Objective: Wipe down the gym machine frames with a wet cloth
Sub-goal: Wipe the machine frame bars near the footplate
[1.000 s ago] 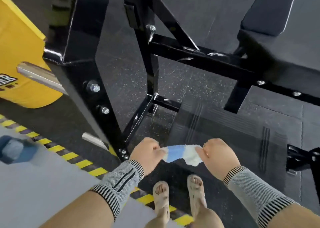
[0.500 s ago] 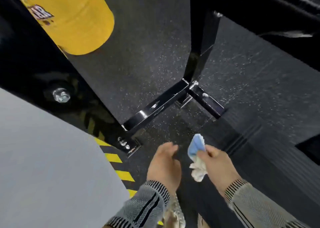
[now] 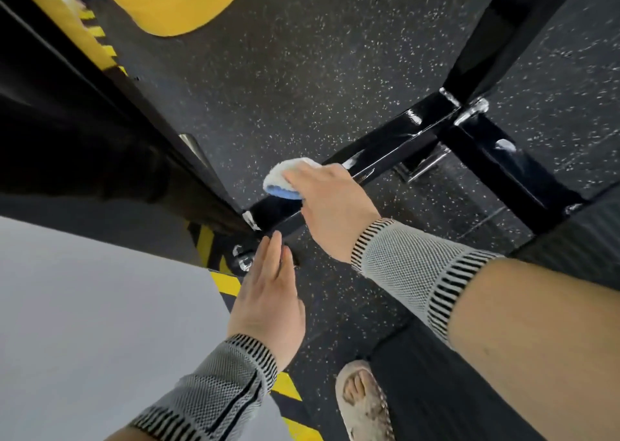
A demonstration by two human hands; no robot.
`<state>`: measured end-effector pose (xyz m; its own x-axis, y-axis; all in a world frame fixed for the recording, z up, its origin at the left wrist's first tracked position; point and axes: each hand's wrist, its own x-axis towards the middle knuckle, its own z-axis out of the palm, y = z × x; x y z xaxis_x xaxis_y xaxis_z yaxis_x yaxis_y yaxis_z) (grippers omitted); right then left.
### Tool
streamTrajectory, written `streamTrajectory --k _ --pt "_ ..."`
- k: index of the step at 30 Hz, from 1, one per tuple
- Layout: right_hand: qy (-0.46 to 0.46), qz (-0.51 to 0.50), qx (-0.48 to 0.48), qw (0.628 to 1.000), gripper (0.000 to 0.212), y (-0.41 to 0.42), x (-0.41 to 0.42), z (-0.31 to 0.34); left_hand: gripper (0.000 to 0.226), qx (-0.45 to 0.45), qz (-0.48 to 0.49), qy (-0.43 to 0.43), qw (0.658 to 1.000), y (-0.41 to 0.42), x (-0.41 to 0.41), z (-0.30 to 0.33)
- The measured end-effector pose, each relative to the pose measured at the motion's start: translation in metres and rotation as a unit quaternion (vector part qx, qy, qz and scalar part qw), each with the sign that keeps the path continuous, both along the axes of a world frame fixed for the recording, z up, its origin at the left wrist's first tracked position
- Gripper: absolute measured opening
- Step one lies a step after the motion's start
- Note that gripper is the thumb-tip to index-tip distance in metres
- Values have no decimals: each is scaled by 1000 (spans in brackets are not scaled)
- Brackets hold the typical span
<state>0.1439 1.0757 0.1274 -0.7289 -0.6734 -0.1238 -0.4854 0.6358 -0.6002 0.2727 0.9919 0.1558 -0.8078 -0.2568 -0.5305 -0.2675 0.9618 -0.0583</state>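
Two hands apart: right hand (image 3: 330,211) gripping cloth (image 3: 285,179) on frame bar (image 3: 396,145), left hand (image 3: 268,296) flat, fingers straight.

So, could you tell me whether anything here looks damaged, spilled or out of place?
Nothing stands out. The right hand presses the cloth on the low black frame bar, the left hand is open beside it, and the floor shows only its speckles.

Open floor (image 3: 302,71) beyond low bar (image 3: 385,152); upright (image 3: 503,28) blocks right.

single head view, steeply down, close over floor (image 3: 302,71)
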Motion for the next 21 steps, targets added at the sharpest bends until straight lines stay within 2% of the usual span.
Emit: streamTrajectory --k 2,5,7,10,12,14,16,18,20,21 --pt "95 124 115 981 52 -13 0 -18 69 11 -3 15 1000 -3 1 -8" --pt "130 207 161 956 68 -6 -1 -28 69 9 -16 28 999 -6 -3 -17" --pt "126 190 228 947 73 16 -12 -35 71 9 -33 19 999 -7 -3 -20" --pt "114 87 325 935 74 45 -30 -43 79 -11 -85 68 994 -9 -4 -27" --pt "149 102 324 929 67 32 -21 -42 82 3 -92 85 992 -10 -10 -33" --pt "199 176 261 928 60 16 -3 -43 84 -4 -98 89 991 -8 -18 -38" --pt "193 207 254 925 63 23 -5 -41 85 -10 -93 79 992 -3 -30 -33" --pt "221 179 303 910 60 45 -32 -52 81 -15 -108 72 991 2 -39 -31" --pt "261 135 386 875 60 60 -52 -55 77 -22 -118 78 990 2 -48 -30" --pt "245 111 390 881 67 58 -52 -53 77 -33 -125 83 988 2 -55 -32"
